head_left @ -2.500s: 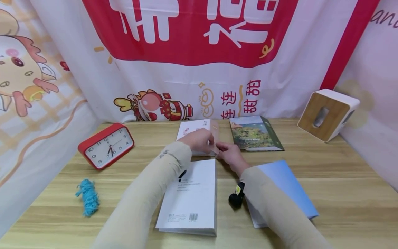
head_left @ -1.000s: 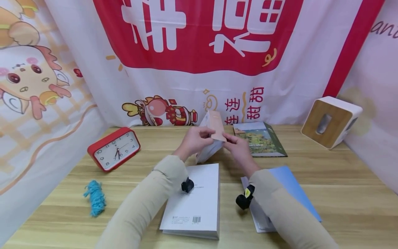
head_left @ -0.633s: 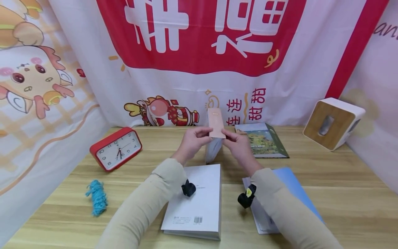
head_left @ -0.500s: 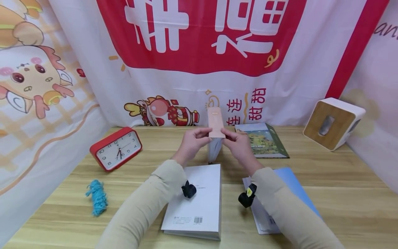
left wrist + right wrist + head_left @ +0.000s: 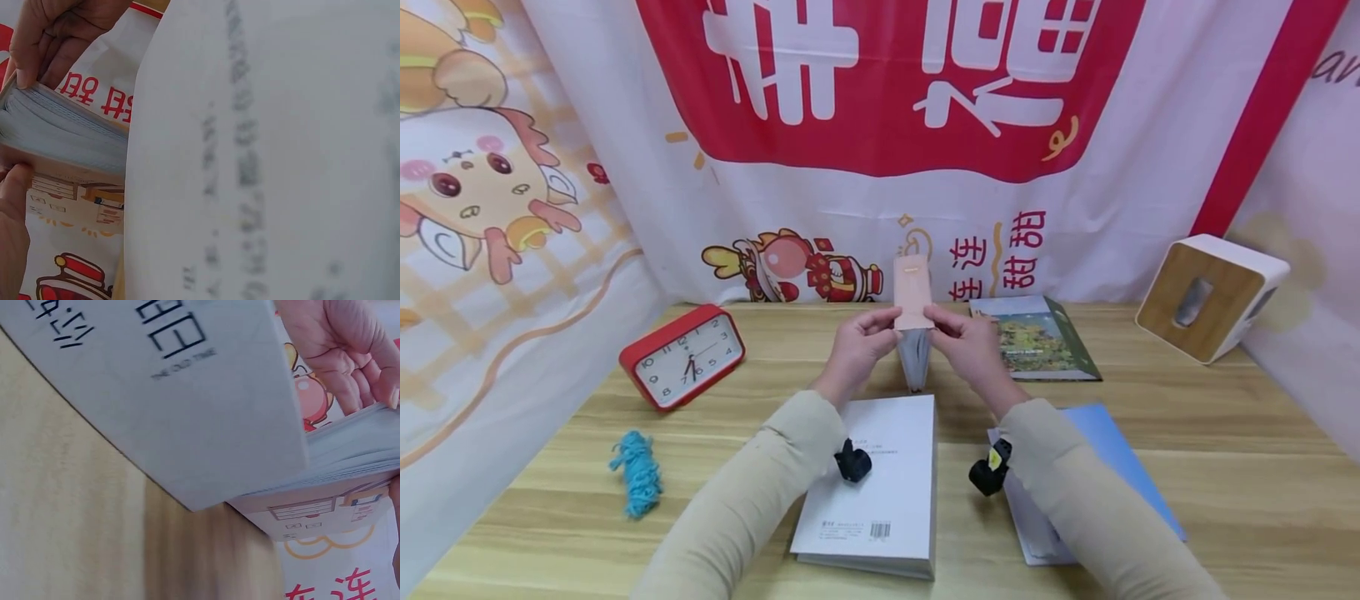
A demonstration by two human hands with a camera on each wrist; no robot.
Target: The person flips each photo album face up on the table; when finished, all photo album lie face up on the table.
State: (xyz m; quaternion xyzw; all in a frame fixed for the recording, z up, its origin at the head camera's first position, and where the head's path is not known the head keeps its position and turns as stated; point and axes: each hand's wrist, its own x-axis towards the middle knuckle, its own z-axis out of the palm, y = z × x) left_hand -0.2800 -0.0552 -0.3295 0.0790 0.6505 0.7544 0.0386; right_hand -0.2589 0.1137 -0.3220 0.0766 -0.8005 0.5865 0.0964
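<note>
1 pink-spined book, pages grey-white: held on edge between the 2 hands, spine uppermost, page ends facing the person. Whether its lower edge meets the table is hard to tell.

1 left hand: thumb and fingertips pinching the left side of the book, near end.

1 right hand: thumb and fingertips pinching the right side, opposite the left hand.

1 white book, barcode on cover: flat, on the near side of the left hand, partly beneath that sleeve.

1 blue-covered volume: nearer the person than the right hand, partly under that forearm.

1 landscape-covered album: flat, just right of the right hand.

1 red clock: left of the left hand, well apart.

1 blue yarn bundle: left of the left hand and nearer the person.

1 wood-fronted white box: far right of the right hand.
</note>
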